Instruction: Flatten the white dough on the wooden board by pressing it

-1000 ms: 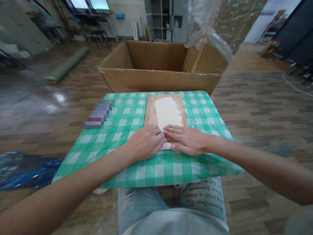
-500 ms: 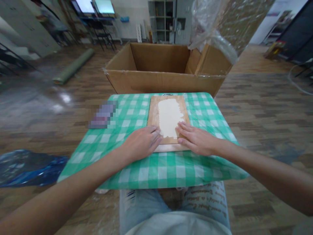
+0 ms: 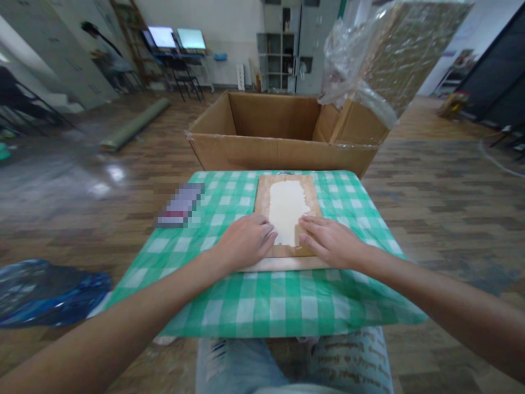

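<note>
A wooden board (image 3: 262, 200) lies on the green checked tablecloth (image 3: 229, 306), with a pale flat sheet of dough (image 3: 287, 210) spread along it. A light wooden rolling pin (image 3: 283, 265) lies across the board's near edge. My left hand (image 3: 245, 243) and my right hand (image 3: 332, 242) press flat on the pin, one at each end. Their fingers stretch forward onto the board, beside the dough's near end. The palms hide most of the pin.
A large open cardboard box (image 3: 283, 150) stands on the floor just beyond the table, with crumpled clear plastic (image 3: 369, 60) above its right corner. A blurred small flat object (image 3: 179, 205) lies at the table's left edge. Blue plastic (image 3: 45, 293) and a green roll (image 3: 133, 125) lie on the floor to the left.
My hands, which touched at the middle of the pin, have slid apart to its ends. The pin has rolled back to the board's near edge, baring more of the dough.
</note>
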